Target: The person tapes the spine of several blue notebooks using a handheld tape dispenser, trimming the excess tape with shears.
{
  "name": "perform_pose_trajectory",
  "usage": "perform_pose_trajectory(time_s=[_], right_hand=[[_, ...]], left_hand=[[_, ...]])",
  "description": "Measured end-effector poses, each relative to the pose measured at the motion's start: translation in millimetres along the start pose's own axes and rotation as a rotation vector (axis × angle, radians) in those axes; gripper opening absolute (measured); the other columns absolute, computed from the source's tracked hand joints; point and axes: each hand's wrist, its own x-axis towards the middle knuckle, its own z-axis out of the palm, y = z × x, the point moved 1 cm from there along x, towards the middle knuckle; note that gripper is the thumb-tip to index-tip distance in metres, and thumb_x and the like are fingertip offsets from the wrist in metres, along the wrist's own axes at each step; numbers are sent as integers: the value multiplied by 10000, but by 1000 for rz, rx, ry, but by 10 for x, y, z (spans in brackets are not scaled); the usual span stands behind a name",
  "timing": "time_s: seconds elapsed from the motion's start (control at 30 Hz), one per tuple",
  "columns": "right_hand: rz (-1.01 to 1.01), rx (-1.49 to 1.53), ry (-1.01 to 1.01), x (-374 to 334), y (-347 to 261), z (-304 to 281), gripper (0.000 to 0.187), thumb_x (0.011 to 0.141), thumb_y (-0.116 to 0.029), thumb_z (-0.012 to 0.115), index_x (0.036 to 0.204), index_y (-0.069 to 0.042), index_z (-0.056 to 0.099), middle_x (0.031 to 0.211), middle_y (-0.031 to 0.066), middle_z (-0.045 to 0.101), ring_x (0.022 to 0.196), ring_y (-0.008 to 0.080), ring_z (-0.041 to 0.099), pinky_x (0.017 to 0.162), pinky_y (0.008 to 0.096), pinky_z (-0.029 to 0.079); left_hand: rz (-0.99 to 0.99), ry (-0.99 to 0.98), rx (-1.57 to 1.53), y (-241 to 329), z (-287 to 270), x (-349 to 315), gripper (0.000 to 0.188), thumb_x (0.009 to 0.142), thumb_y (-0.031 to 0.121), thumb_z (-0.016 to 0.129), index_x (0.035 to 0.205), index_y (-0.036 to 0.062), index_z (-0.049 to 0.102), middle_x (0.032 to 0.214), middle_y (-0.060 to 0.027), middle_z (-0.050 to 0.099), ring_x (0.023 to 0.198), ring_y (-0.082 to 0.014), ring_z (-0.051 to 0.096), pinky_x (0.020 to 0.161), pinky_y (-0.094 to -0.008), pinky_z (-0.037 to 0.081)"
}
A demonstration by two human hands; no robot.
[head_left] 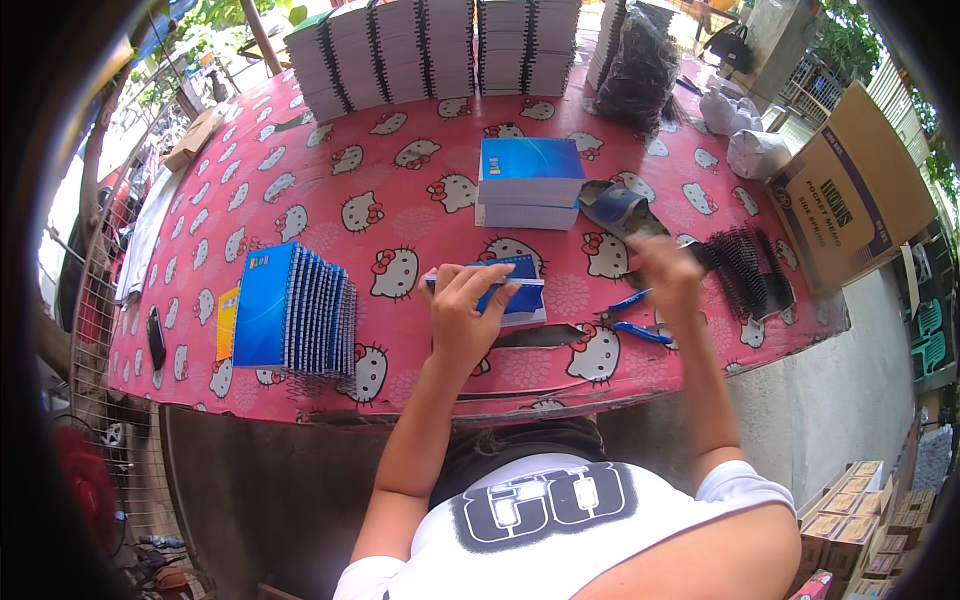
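At the table's near edge, my left hand (465,305) is closed on a small blue-covered notepad (512,290), thumb and fingers pinching its upper edge. My right hand (668,275) is raised over the table to the right, smeared by motion; its fingers and anything in them cannot be made out. It is close to a pair of blue-handled pliers (640,330) and a bunch of black spiral coils (740,272). Beyond my left hand stands a stack of blue-covered pads (530,160) with white page edges. A row of spiral-bound blue notebooks (268,305) stands on the left.
Tall piles of spiral-bound books (400,55) line the far edge. A black plastic bag (640,65) and a cardboard box (850,185) are on the right. A dark phone-like object (156,337) and a yellow item (227,322) lie left. The pink tablecloth (420,365) has torn patches.
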Motion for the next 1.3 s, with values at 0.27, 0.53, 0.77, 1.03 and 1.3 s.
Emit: perform_pose_trajectory(time_s=[0.27,0.53,0.77,1.03,1.3], right_hand=[[257,400,-131,176,-646,423,228,750,-5,756,976,-34,737,829,71,655,708,170,626,619,284,485],[426,631,-508,255,-553,425,186,794,-39,733,978,-44,712,819,63,611,712,157,595,643,281,468],[142,300,-304,264,-765,510,176,851,-182,684,980,-95,602,846,83,567,722,310,627,623,383,495],[187,250,-308,333,-955,495,278,829,-285,708,955,-54,619,909,103,583,807,294,629,654,407,500],[134,221,-276,336,-939,544,171,851,-172,671,877,-11,620,833,127,586,838,331,606,680,440,482]], left_hand=[[59,21,20,-16,3,-16,187,750,286,793,858,139,752,854,23,655,855,-159,550,910,-372,291],[59,55,8,4,10,-39,204,740,276,801,883,141,749,859,14,662,851,-164,557,880,-366,296],[88,67,27,-71,25,-47,236,712,227,806,917,144,723,890,6,676,887,-170,576,867,-368,299],[72,72,21,-78,29,-67,233,685,171,815,899,146,728,889,3,678,875,-178,579,846,-360,330],[67,69,2,-77,48,-65,228,692,175,810,903,158,724,897,12,679,894,-168,586,866,-369,306]])
